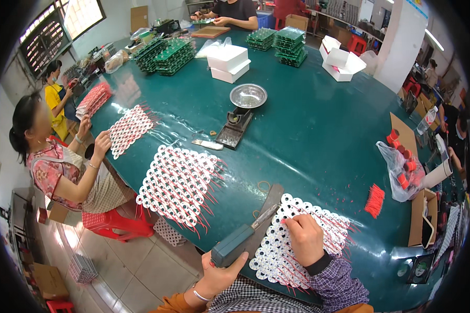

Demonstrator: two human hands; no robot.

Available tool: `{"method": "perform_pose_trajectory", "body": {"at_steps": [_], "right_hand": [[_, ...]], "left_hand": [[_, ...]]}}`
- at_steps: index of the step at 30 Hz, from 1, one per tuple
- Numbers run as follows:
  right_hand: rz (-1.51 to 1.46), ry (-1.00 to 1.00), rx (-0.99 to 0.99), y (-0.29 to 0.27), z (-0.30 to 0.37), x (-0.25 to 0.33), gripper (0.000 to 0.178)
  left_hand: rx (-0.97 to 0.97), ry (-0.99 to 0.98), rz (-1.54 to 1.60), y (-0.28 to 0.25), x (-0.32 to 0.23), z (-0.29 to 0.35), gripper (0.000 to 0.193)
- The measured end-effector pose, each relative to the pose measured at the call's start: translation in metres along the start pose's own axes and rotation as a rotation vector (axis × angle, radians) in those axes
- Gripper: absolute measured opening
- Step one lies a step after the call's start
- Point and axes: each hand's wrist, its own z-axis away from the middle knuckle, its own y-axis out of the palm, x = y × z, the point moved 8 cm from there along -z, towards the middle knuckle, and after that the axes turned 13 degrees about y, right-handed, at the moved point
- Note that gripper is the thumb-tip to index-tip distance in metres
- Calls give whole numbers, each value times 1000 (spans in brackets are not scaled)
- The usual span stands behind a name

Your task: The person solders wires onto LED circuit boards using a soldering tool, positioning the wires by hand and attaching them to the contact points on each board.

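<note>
Hands — left (222, 271) gripping grey tool (235, 244), right (305, 239) pinching down on white ring sheet (303, 242).

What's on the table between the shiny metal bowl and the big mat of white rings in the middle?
In the head view, a dark tape dispenser and a small silvery flat tool lie between the round metal bowl and the white-ring mat.

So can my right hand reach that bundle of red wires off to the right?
Probably yes: the right hand rests on the ring sheet, and bare green table separates it from the red wire bundle.
</note>
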Motion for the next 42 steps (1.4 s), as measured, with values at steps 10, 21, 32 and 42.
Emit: {"method": "perform_pose_trajectory", "body": {"at_steps": [10,21,32,42], "right_hand": [[-7,66,91,-24,8,-10,18],[290,196,-44,-93,-30,-112,7],[861,-108,25,-34,-46,-145,3],[1014,-158,115,-26,-47,-134,6]], "left_hand": [[33,6,-13,-2,10,6,23],[-4,-54,72,-6,23,12,34],[-22,-8,92,-2,14,6,27],[-17,21,90,-6,14,11,32]]}}
